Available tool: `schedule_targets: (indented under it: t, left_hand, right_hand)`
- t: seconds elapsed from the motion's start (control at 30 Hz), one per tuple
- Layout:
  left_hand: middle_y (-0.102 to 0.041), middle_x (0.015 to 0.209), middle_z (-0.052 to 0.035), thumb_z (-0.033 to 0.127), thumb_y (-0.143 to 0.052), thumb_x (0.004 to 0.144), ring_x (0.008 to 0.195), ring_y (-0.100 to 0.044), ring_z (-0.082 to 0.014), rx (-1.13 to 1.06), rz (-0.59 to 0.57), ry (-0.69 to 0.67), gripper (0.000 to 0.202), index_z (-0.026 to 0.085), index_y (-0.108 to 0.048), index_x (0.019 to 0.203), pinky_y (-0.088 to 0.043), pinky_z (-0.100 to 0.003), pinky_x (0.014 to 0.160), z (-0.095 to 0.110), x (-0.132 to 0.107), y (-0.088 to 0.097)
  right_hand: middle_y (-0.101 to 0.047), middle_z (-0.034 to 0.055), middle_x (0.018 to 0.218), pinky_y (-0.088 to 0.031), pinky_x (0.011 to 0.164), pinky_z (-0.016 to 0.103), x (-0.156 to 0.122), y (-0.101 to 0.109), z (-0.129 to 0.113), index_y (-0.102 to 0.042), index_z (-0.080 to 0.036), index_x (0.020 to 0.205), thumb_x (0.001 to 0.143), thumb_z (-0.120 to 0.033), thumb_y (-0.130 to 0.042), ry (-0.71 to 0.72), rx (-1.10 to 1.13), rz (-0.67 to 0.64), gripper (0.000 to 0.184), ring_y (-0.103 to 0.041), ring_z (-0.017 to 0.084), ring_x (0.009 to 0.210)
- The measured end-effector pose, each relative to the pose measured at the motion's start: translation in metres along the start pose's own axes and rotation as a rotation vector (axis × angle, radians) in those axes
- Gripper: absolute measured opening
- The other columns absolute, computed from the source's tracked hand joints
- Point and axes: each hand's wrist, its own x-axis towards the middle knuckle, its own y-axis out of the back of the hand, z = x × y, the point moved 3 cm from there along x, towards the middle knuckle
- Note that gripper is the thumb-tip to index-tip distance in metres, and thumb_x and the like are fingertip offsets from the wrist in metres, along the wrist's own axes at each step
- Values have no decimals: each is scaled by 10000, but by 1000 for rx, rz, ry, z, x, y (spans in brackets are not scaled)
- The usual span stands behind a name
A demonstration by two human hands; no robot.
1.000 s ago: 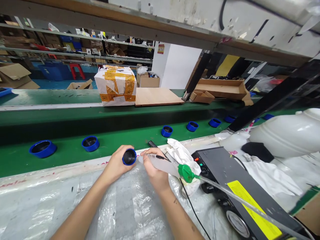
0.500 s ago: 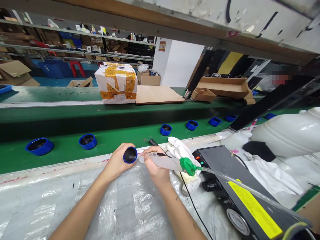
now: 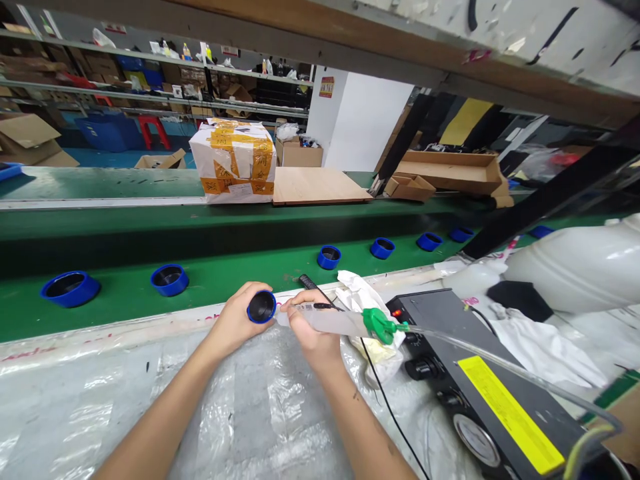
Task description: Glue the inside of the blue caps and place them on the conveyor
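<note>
My left hand is closed around a blue cap, its black hollow turned toward me. My right hand grips a clear syringe-like dispenser with a green fitting at its back end, and its tip points at the cap's rim. A clear hose runs from the green fitting to the right. Both hands hover over a plastic-covered bench at the near edge of a green conveyor belt.
Several more blue caps sit in a row on the belt. A black control box with a yellow label lies right of my hands, beside a crumpled white cloth and a large white jug. A taped carton and a wooden board stand beyond.
Both hands keep their hold and stay together. The view has shifted slightly, and the caps on the belt appear a little farther left.
</note>
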Motion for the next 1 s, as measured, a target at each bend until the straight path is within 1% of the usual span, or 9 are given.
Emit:
schedule_targets:
  t: [0.13,0.23,0.4,0.53,0.67,0.8,0.9,1.0]
  left_hand:
    - [-671,1121,-56,223,-728,746,1017,-671,-247,-9,1,-3,413,235,-634,1148,-549,-356,904,-1,1,0]
    - [-671,1126,-54,204,-727,722,1021,-671,-247,-8,-2,-8,429,232,-638,1141,-549,-353,908,0,1,1]
    - [-672,1140,-54,205,-746,719,1025,-670,-249,-7,-11,2,443,236,-637,1148,-553,-351,905,1,1,1]
    - [-670,1138,-59,231,-753,724,1023,-669,-255,-21,-14,15,430,236,-637,1139,-555,-354,898,3,1,1]
    - [-671,1134,-53,224,-753,712,1013,-671,-252,-21,-25,2,439,237,-636,1135,-549,-349,892,3,2,2]
    - [-668,1145,-54,244,-766,727,1028,-669,-251,-17,-28,-6,435,237,-636,1142,-540,-350,899,1,2,1]
    - [-668,1147,-55,260,-766,734,1029,-670,-253,-23,-24,-7,430,238,-635,1143,-536,-352,893,1,1,1]
    - [-672,1143,-52,246,-759,725,1026,-673,-251,-31,-25,-6,429,237,-636,1136,-537,-347,887,2,1,1]
  right_hand:
    - [-784,41,784,-576,769,355,-2,-2,5,-684,-224,768,798,-226,-661,-19,31,-31,37,-752,235,772]
    - [-781,44,798,-579,762,358,-4,-4,5,-686,-222,781,807,-236,-657,-31,35,-58,41,-750,236,775]
    - [-760,28,756,-565,735,351,-4,-6,0,-666,-231,745,782,-237,-641,-24,22,-28,46,-730,224,744]
    - [-758,21,745,-565,744,352,-5,-8,-1,-660,-232,748,771,-240,-637,-24,38,-5,33,-730,222,743]
    - [-757,15,748,-568,728,336,-6,-10,-1,-661,-236,750,774,-242,-624,-20,38,-7,45,-727,211,739]
    - [-756,24,775,-580,766,357,-6,-11,0,-654,-241,757,774,-268,-628,-48,59,-28,41,-736,225,780]
    - [-760,22,795,-578,802,371,-7,-13,-1,-663,-247,760,780,-272,-639,-40,47,-30,40,-735,229,809]
    - [-760,9,791,-581,793,356,-8,-14,-2,-667,-253,761,778,-263,-657,-33,49,-22,23,-731,218,790]
